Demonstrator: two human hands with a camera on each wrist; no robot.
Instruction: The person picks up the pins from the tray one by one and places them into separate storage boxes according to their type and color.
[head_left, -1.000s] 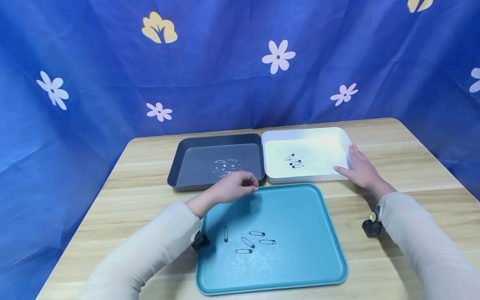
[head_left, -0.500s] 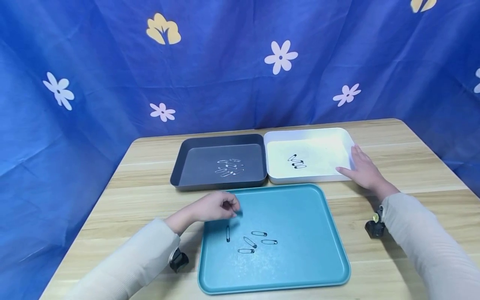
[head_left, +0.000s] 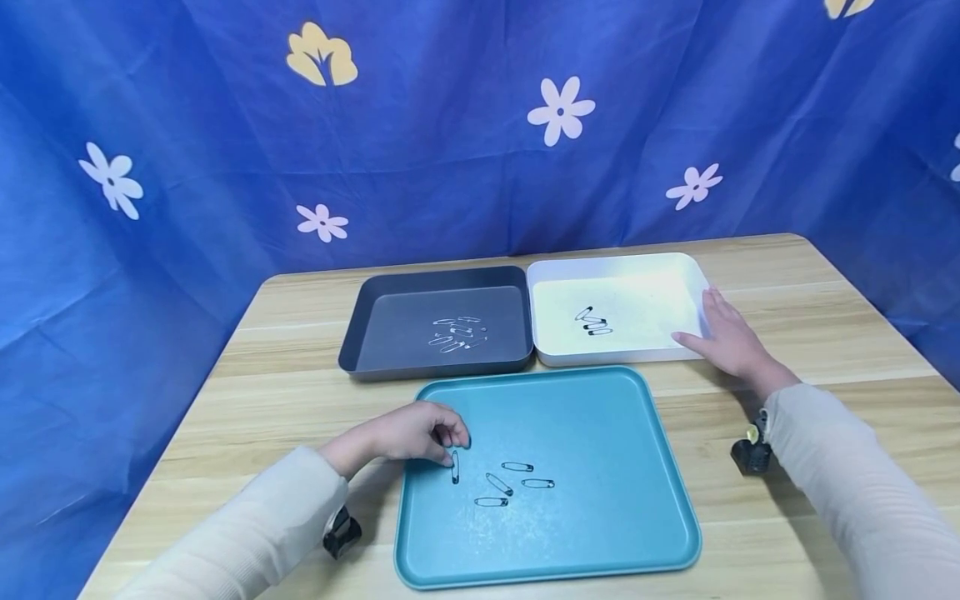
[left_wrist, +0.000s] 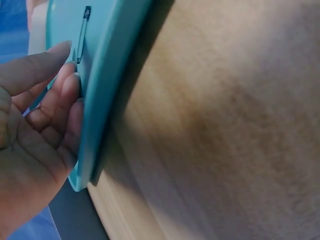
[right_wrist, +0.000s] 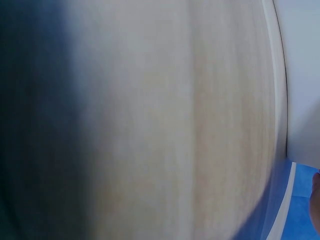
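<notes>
My left hand (head_left: 423,432) is low over the left edge of the teal tray (head_left: 600,417), fingers bent and a gap between thumb and fingers. Its fingertips are right at the upper end of a black-headed safety pin (head_left: 455,468); in the left wrist view that safety pin (left_wrist: 83,35) lies on the tray just past the fingertips. Several more safety pins (head_left: 491,502) lie on the teal tray to the right. My right hand (head_left: 727,337) rests against the right front corner of the white tray (head_left: 637,354), fingers extended along its side and thumb at the front rim.
A dark grey tray (head_left: 405,367) with several silvery safety pins (head_left: 457,333) stands left of the white tray, the two side by side. The white tray holds several black-headed safety pins (head_left: 596,323). A blue flowered curtain (head_left: 450,167) hangs behind the wooden table (head_left: 262,367).
My left hand has come back from beside the dark grey tray, moving left and toward me, down to the leftmost safety pin on the teal tray. The right hand has stayed at the white tray.
</notes>
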